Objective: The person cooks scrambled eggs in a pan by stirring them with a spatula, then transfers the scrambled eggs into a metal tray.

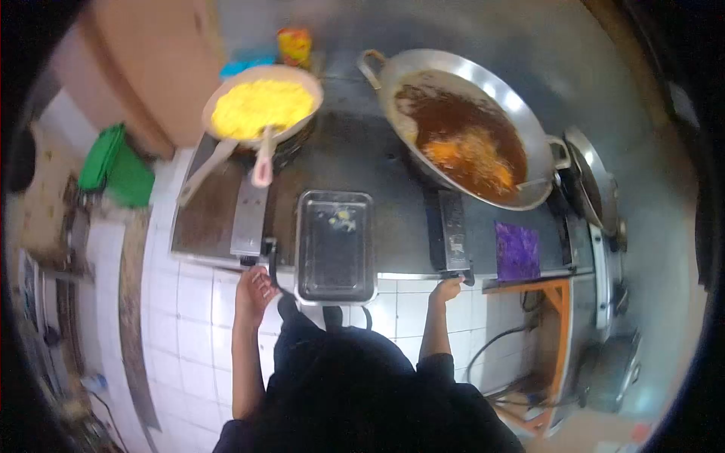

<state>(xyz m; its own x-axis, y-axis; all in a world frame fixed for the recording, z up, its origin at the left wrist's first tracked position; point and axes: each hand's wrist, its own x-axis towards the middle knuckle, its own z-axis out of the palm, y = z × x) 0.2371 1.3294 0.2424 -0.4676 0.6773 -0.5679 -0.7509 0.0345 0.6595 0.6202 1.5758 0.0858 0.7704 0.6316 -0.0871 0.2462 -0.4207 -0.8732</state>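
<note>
head view: two hands at the burner fronts

the right burner (454, 226), its far end under the wide wok (502, 98), looks like rigid metal; the dark knob (469, 275) at its front, by the counter edge, is probably small and stiff, best pinched at the rim. the wok, holding brown oil (445, 113), would likely be heavy. the right hand (451, 288) meets that burner's front, forearm reaching forward; i can't tell whether it grips. the left hand (257, 291), loosely curled, seemingly holding nothing, is just below the left burner (249, 219).
</note>
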